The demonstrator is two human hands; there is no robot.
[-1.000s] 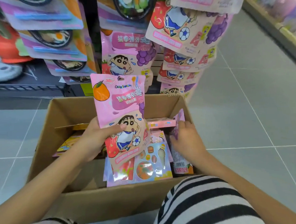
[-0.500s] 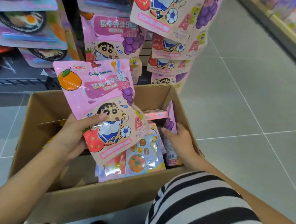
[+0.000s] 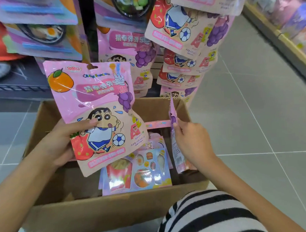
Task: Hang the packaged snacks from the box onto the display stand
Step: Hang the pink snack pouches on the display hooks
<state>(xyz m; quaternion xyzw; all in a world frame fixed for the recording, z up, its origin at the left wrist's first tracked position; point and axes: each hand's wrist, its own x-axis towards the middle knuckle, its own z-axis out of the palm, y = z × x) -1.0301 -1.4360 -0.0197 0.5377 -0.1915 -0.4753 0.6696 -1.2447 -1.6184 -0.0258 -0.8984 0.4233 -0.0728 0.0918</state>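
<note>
My left hand (image 3: 63,141) grips a pink cartoon snack bag (image 3: 96,114) by its lower left part and holds it upright above the cardboard box (image 3: 107,214). My right hand (image 3: 191,142) pinches a second pink bag (image 3: 174,132), seen edge-on, at the box's right side and lifts it. Inside the box lie bluish candy packs (image 3: 138,173) and a pink carton strip (image 3: 157,124). The display stand (image 3: 88,29) rises behind the box with matching pink bags (image 3: 183,26) hanging on it.
Purple noodle-bowl packs (image 3: 40,36) hang at the upper left. A wooden shelf (image 3: 281,35) with goods runs along the right. Grey tiled floor (image 3: 252,112) lies to the right of the box. My striped-clad knee (image 3: 213,216) is at the bottom.
My left hand has kept the big pink bag raised over the box. My right hand has taken hold of the edge-on bag and pulled it upward out of the box.
</note>
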